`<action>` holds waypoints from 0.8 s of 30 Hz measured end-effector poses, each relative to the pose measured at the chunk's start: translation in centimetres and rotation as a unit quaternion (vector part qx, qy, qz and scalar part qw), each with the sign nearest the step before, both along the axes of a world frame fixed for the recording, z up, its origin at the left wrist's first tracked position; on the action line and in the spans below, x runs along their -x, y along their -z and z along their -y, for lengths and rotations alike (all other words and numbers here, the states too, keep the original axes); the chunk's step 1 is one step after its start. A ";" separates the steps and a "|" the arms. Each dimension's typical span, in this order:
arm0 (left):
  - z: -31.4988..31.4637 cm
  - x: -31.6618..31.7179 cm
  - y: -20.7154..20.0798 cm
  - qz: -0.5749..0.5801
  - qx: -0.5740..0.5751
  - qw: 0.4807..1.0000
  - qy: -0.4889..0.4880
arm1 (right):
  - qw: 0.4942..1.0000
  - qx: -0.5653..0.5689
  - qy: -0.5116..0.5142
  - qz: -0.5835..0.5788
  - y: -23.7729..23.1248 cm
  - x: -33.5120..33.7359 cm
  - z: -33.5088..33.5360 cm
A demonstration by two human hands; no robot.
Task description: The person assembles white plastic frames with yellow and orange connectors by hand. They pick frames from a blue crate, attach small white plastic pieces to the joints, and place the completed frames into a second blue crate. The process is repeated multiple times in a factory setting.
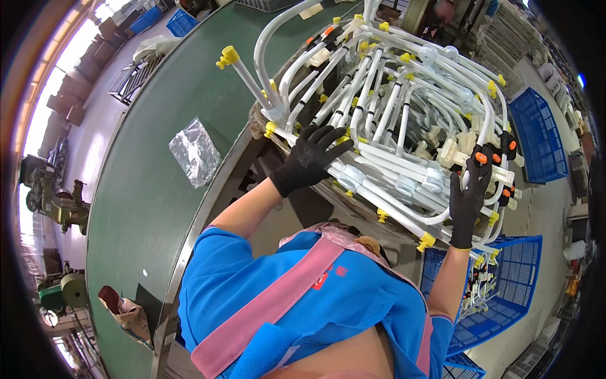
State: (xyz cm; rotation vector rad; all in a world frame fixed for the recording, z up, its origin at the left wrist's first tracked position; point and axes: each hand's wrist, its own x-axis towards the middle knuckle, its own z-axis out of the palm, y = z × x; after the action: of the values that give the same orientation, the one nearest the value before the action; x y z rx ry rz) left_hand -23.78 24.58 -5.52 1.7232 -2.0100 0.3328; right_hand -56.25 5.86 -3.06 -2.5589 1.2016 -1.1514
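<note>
A large heap of white bent tube frames with yellow end fittings fills a bin in front of me. My left hand, in a black glove, lies on the near left tubes with its fingers spread. At the near right of the heap, my right hand, gloved too, has its fingers curled round a white tube beside a cream plastic clamp. An orange button shows by its fingertips. Black rings and yellow knobs sit along many of the tubes.
A green workbench curves along my left, with a clear plastic bag and an opened brown paper bag on it. Blue crates stand at my right, one holding similar parts, another farther off. Machines stand beyond the bench.
</note>
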 end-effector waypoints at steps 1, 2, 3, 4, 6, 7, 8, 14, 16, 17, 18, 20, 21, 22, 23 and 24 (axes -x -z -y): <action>-0.2 0.1 -0.2 0.025 -0.019 0.999 -0.015 | 1.000 -0.012 0.012 0.000 -0.1 0.1 -0.2; -0.5 0.3 -0.3 0.016 -0.026 0.999 -0.017 | 0.999 -0.024 0.023 0.001 -0.1 0.2 -0.5; -0.9 0.6 -0.4 0.006 -0.034 0.999 -0.020 | 0.999 -0.034 0.024 0.006 -0.1 0.3 -0.7; -1.3 0.8 -0.4 -0.002 -0.043 0.999 -0.024 | 0.999 -0.019 0.045 -0.001 -0.1 0.5 -1.1; -1.8 1.0 -0.1 -0.007 -0.036 0.999 -0.033 | 0.998 0.011 0.065 -0.004 0.1 1.0 -1.8; -2.0 1.0 0.1 -0.011 -0.024 0.999 -0.031 | 0.998 0.026 0.064 -0.008 0.2 1.3 -2.0; -2.0 0.9 0.3 -0.015 -0.036 0.998 -0.045 | 0.999 0.007 0.040 -0.005 0.3 1.6 -2.1; -1.1 2.2 0.2 -0.010 -0.064 0.997 -0.034 | 0.999 -0.019 0.001 -0.049 0.2 3.5 -1.1; 0.1 3.3 -0.4 -0.010 0.065 0.998 0.003 | 0.998 0.000 0.017 -0.055 -0.3 4.3 -0.3; 1.0 3.6 -0.7 -0.014 0.082 0.996 0.014 | 0.999 -0.030 0.009 -0.027 -0.6 4.6 0.2; 2.0 3.6 -1.0 -0.019 0.098 0.995 0.026 | 0.998 -0.067 -0.005 0.013 -0.7 4.8 0.5; 3.5 2.5 -1.6 0.015 0.103 0.994 0.028 | 0.999 -0.047 0.000 0.006 -0.7 4.8 0.7; 4.1 1.6 -1.8 0.018 0.094 0.995 0.038 | 0.999 -0.043 -0.005 0.006 -0.5 4.6 0.7; 4.5 0.6 -1.9 0.019 0.084 0.995 0.046 | 0.999 -0.048 -0.018 0.016 -0.4 4.2 0.6; 4.8 -0.4 -1.9 0.026 0.092 0.994 0.043 | 0.999 -0.047 -0.009 0.016 -0.1 3.7 0.4; 4.7 -1.6 -1.9 0.006 0.052 0.997 0.054 | 0.997 -0.069 -0.002 0.027 0.2 3.0 0.1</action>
State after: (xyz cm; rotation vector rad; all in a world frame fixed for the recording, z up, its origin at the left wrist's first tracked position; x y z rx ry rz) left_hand -22.17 19.84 -3.59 1.5473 -2.0478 0.4051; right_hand -59.24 5.74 -3.30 -2.4123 1.2181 -1.0885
